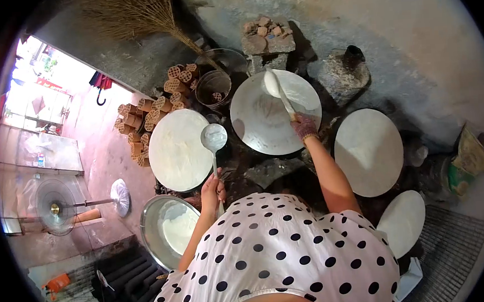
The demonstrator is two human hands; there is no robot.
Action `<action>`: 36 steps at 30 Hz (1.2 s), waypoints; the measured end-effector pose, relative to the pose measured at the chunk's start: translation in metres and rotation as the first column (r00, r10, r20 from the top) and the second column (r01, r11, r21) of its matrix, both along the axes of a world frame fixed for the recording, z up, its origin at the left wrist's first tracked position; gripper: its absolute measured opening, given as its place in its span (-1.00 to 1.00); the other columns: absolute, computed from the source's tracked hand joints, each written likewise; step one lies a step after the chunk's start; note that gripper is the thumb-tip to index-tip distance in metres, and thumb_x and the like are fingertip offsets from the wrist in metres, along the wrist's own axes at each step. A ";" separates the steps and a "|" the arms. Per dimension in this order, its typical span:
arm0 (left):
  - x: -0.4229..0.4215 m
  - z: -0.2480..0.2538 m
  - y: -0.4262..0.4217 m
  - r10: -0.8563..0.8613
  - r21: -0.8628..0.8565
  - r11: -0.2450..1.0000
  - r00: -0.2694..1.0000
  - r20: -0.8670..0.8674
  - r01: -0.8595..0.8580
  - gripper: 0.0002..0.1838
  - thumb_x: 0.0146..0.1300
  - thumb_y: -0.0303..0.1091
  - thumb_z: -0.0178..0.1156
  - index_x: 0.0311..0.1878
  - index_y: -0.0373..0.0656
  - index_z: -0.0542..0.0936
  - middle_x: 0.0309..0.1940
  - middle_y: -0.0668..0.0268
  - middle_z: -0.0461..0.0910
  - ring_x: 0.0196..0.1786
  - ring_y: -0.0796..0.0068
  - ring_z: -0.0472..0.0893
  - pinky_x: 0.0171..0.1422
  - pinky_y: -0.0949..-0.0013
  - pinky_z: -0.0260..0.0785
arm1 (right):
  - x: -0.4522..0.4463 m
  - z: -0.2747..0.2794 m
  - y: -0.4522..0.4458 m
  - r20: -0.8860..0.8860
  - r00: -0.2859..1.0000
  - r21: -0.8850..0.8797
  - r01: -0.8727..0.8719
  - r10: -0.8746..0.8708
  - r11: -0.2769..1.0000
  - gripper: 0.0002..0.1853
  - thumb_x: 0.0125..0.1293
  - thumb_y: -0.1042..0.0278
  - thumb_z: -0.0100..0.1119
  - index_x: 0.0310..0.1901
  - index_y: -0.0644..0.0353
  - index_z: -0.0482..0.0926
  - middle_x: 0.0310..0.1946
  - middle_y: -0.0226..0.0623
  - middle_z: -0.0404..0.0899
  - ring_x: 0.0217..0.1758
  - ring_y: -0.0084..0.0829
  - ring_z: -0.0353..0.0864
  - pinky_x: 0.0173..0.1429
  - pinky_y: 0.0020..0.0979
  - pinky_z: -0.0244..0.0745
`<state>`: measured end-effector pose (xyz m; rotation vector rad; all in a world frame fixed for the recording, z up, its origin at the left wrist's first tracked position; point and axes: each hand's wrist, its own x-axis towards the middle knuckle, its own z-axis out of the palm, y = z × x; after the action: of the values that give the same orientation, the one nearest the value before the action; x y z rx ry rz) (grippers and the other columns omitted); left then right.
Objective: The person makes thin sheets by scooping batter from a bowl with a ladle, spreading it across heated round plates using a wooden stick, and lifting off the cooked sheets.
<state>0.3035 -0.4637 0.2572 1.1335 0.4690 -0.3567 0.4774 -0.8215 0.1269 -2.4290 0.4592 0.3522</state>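
My left hand [213, 190] is closed round the handle of a metal ladle [214, 137], whose bowl overlaps the right edge of a large pale round disc [179, 150]. In my right hand [305, 126], which wears a reddish glove, is the handle of a white-ended spreader [272, 85]. That white end lies over the upper part of a round grey griddle [262, 122], where a whitish smear shows. A steel basin [154, 234] with white batter [181, 232] stands to the left of my left forearm.
Two more pale discs [368, 153] [402, 223] are on the right. Clay cylinders [164, 103], a bucket [214, 88] and a twig broom [182, 38] stand behind. Rubble tops a block [268, 43]. A fan [55, 208] is on the left, above dark cylinders [136, 285].
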 end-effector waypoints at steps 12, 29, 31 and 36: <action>-0.026 0.011 -0.020 0.086 -0.034 0.995 0.994 -0.074 -0.089 -0.63 0.47 -0.29 -0.18 0.28 -0.09 0.35 -0.64 0.51 0.19 -0.73 0.68 0.22 -0.70 0.56 0.14 | 0.007 0.002 -0.037 0.019 1.000 -0.042 0.013 -0.012 0.999 -0.44 0.16 -0.01 0.16 0.22 -0.07 0.44 0.14 -0.17 0.50 0.19 -0.20 0.49 0.28 -0.23 0.35; -0.032 0.007 -0.033 0.122 -0.079 0.988 0.981 -0.154 -0.135 -0.63 0.46 -0.30 -0.17 0.28 -0.09 0.34 -0.64 0.50 0.20 -0.71 0.66 0.20 -0.67 0.56 0.11 | 0.031 0.009 -0.024 -0.051 0.954 -0.017 -0.296 0.294 0.955 -0.41 0.20 -0.05 0.16 0.27 -0.11 0.39 0.13 -0.24 0.53 0.24 -0.26 0.46 0.33 -0.27 0.31; -0.030 0.006 -0.034 0.123 -0.084 0.987 0.979 -0.161 -0.138 -0.63 0.46 -0.30 -0.17 0.27 -0.10 0.34 -0.64 0.50 0.20 -0.71 0.67 0.20 -0.67 0.55 0.10 | 0.035 -0.005 -0.025 0.032 0.931 0.054 -0.366 0.365 0.929 -0.43 0.19 -0.05 0.15 0.24 -0.11 0.43 0.13 -0.26 0.53 0.22 -0.22 0.47 0.31 -0.29 0.32; -0.031 0.017 -0.040 0.141 -0.061 0.987 0.982 -0.128 -0.150 -0.64 0.47 -0.29 -0.17 0.27 -0.09 0.34 -0.64 0.50 0.19 -0.71 0.66 0.20 -0.66 0.55 0.10 | 0.034 0.056 -0.051 -0.034 0.986 0.060 -0.163 0.166 0.985 -0.44 0.15 -0.02 0.16 0.21 -0.11 0.46 0.15 -0.31 0.53 0.21 -0.20 0.48 0.29 -0.31 0.34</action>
<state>0.2722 -0.5032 0.2745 1.0056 0.6396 -0.3138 0.5119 -0.8724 0.1827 -2.4141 0.2614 0.4775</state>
